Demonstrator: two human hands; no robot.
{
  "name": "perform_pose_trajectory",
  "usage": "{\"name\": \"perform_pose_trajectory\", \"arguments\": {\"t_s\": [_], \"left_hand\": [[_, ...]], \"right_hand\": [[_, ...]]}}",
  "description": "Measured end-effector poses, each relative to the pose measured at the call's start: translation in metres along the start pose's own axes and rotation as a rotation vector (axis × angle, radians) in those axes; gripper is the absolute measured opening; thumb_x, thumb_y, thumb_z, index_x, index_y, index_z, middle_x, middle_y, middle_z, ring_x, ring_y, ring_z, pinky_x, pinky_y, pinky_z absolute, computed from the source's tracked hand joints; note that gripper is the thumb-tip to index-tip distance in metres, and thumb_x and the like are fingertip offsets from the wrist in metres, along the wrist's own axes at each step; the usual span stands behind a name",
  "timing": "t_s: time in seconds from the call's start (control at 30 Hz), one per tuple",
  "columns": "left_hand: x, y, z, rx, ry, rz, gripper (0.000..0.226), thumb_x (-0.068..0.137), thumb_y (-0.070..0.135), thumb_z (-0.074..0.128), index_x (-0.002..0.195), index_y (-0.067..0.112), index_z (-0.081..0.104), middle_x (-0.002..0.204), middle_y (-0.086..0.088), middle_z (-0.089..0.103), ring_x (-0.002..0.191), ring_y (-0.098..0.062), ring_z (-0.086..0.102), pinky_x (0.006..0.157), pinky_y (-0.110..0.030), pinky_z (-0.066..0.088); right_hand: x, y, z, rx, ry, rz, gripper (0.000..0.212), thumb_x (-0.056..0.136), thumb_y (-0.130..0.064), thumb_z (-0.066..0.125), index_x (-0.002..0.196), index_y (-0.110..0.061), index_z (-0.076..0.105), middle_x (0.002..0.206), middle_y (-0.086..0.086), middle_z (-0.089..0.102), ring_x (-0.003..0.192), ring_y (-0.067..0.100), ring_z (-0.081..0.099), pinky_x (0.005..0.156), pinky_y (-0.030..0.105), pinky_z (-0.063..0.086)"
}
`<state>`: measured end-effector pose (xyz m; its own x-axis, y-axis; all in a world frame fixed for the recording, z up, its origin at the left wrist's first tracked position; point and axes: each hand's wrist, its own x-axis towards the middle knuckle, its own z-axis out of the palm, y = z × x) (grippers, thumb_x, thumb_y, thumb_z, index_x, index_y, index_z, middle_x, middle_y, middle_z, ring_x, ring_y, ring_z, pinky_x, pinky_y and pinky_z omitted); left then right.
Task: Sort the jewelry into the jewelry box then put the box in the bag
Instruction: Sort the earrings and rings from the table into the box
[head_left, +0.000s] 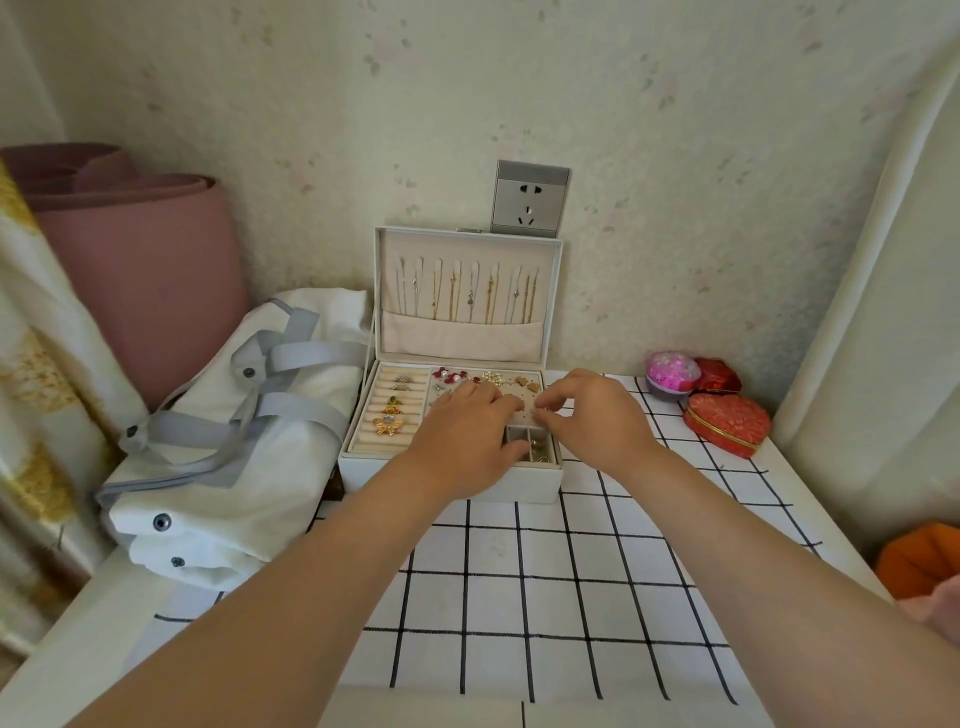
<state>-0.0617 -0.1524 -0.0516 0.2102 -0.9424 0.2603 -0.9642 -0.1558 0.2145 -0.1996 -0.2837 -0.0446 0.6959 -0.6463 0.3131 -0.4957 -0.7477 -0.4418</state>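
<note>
The right hand (597, 415) hangs over the right rear part of the open jewelry box (530, 486), its thumb and forefinger pinched narrowly on a small pale piece (537, 411) that is too tiny to identify. Just left of it, nearly touching, the left hand (467, 431) lies palm down on the box's padded panel with its fingers bent; whether it holds anything cannot be told. Beyond the fingertips of both hands, small earrings (470, 376) sit pinned along the far edge of that panel. Left of the left hand, rings (392, 410) are tucked in the padded rolls. Under the right wrist are small square compartments. Behind both hands the lid (467, 332) stands upright against the wall, with necklaces (467, 293) hanging inside it. Further left of the left hand, a white bag (234, 441) with grey straps lies slumped, touching the box's side. Well right of the right hand rests a red heart-shaped case (727, 423). Beneath both forearms spreads a checked cloth (519, 597).
</note>
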Motion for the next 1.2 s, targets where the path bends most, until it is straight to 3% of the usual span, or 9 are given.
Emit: {"name": "perform_pose_trajectory", "arguments": {"t_s": [0.17, 0.33, 0.43, 0.57, 0.7, 0.83, 1.0, 1.2], "left_hand": [[0.001, 0.001, -0.003, 0.024, -0.021, 0.009, 0.047, 0.095, 0.053, 0.048, 0.132, 0.025, 0.056, 0.126, 0.003, 0.052, 0.121, -0.019, 0.040, 0.101, -0.037, 0.037], [0.004, 0.011, -0.012, 0.031, 0.009, 0.009, 0.043, 0.095, 0.050, 0.050, 0.129, 0.025, 0.058, 0.128, 0.003, 0.053, 0.123, -0.019, 0.040, 0.105, -0.038, 0.032], [0.008, 0.025, -0.017, -0.019, 0.063, 0.024, 0.037, 0.095, 0.046, 0.052, 0.126, 0.026, 0.058, 0.126, 0.004, 0.054, 0.123, -0.018, 0.041, 0.103, -0.037, 0.033], [0.012, 0.051, -0.012, -0.094, 0.090, 0.059, 0.032, 0.095, 0.042, 0.054, 0.122, 0.027, 0.060, 0.117, 0.006, 0.057, 0.116, -0.017, 0.046, 0.098, -0.037, 0.038], [0.010, 0.081, 0.001, -0.153, 0.082, 0.132, 0.026, 0.095, 0.035, 0.056, 0.118, 0.025, 0.063, 0.107, 0.006, 0.060, 0.106, -0.017, 0.050, 0.093, -0.036, 0.040], [0.009, 0.106, 0.018, -0.203, -0.003, 0.180, 0.023, 0.094, 0.030, 0.057, 0.115, 0.025, 0.066, 0.101, 0.007, 0.064, 0.100, -0.016, 0.056, 0.092, -0.037, 0.045], [0.007, 0.123, 0.044, -0.242, -0.169, 0.194, 0.030, 0.096, 0.026, 0.055, 0.125, 0.028, 0.063, 0.117, 0.007, 0.064, 0.112, -0.014, 0.054, 0.095, -0.032, 0.046], [0.004, 0.128, 0.062, -0.211, -0.211, 0.252, 0.039, 0.099, 0.028, 0.053, 0.137, 0.032, 0.055, 0.125, 0.007, 0.059, 0.120, -0.012, 0.047, 0.097, -0.028, 0.040]], "right_hand": [[0.000, -0.002, -0.001, -0.040, -0.041, 0.034, 0.001, 0.085, -0.033, 0.073, 0.084, -0.034, 0.074, 0.092, -0.013, 0.064, 0.088, 0.009, 0.062, 0.078, 0.033, 0.052], [0.000, 0.002, -0.011, 0.139, -0.077, 0.108, 0.005, 0.087, -0.030, 0.071, 0.084, -0.031, 0.075, 0.085, -0.015, 0.070, 0.086, 0.005, 0.064, 0.083, 0.033, 0.054], [-0.006, 0.009, -0.025, 0.204, -0.092, 0.122, 0.007, 0.089, -0.024, 0.070, 0.087, -0.027, 0.076, 0.086, -0.013, 0.071, 0.088, 0.005, 0.064, 0.084, 0.027, 0.051], [-0.023, 0.029, -0.045, 0.222, -0.139, 0.128, 0.008, 0.090, -0.018, 0.070, 0.092, -0.021, 0.077, 0.083, -0.016, 0.068, 0.077, -0.002, 0.060, 0.069, 0.015, 0.042], [-0.046, 0.055, -0.059, 0.148, -0.222, 0.150, 0.011, 0.089, -0.016, 0.071, 0.097, -0.021, 0.077, 0.087, -0.014, 0.069, 0.081, 0.002, 0.061, 0.060, 0.006, 0.040], [-0.064, 0.079, -0.073, 0.022, -0.309, 0.163, 0.016, 0.087, -0.015, 0.072, 0.089, -0.030, 0.075, 0.084, -0.014, 0.070, 0.081, 0.003, 0.063, 0.064, 0.007, 0.041], [-0.078, 0.099, -0.086, 0.014, -0.398, 0.210, 0.021, 0.082, -0.011, 0.075, 0.084, -0.033, 0.075, 0.089, -0.010, 0.073, 0.087, 0.007, 0.067, 0.080, 0.022, 0.054], [-0.084, 0.104, -0.083, 0.012, -0.513, 0.206, 0.012, 0.077, -0.019, 0.083, 0.087, -0.026, 0.081, 0.088, -0.013, 0.075, 0.083, 0.003, 0.067, 0.073, 0.016, 0.050]]}}
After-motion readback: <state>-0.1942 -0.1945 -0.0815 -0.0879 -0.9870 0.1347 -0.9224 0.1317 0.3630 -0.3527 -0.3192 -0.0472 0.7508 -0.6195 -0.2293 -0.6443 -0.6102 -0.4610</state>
